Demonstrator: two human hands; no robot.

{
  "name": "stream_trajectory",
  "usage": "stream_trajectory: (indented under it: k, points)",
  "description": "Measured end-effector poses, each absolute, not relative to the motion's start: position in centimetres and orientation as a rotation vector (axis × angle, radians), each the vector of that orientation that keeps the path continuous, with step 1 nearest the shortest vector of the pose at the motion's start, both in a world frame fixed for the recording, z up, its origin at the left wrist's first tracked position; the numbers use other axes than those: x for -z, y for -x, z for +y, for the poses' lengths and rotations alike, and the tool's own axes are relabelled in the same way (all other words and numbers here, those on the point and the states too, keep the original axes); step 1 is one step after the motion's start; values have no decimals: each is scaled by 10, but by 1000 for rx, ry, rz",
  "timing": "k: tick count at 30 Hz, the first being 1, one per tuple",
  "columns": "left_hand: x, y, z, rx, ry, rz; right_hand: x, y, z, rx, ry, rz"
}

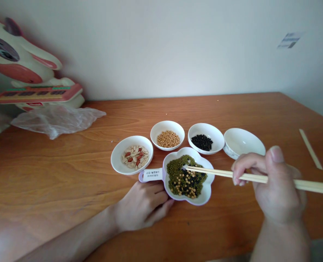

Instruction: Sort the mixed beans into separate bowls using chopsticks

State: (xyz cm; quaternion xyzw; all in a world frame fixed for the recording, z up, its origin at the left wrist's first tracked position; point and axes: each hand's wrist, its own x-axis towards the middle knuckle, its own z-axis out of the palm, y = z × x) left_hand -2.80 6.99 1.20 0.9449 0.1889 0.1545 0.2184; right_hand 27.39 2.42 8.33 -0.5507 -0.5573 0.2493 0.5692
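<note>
My right hand (270, 182) is closed around a pair of wooden chopsticks (232, 174). Their tips hover over a flower-shaped white dish (207, 191) of mixed green, yellow and black beans. My left hand (142, 205) rests on the table, fingers loosely curled against the dish's near-left edge, under its labelled handle (152, 175). Behind it stand a bowl of peanuts (117, 160), a bowl of yellow beans (158, 130), a bowl of black beans (217, 136) and an empty white bowl (244, 142).
A crumpled clear plastic bag (56, 120) lies at the table's far left, in front of a cartoon-animal toy (22, 69) by the wall. A single wooden stick (310, 148) lies at the right on the wooden table (68, 189).
</note>
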Motion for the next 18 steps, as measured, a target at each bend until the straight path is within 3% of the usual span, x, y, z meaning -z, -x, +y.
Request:
stream_trajectory:
  k: [8,18]
  points:
    - [-15,27,70,-448,-2606,521,-65,-278,31,-647,1292,-1254]
    - [-14,28,70,-439,-2630,528,-86,-284,4,-551,1444,-1463]
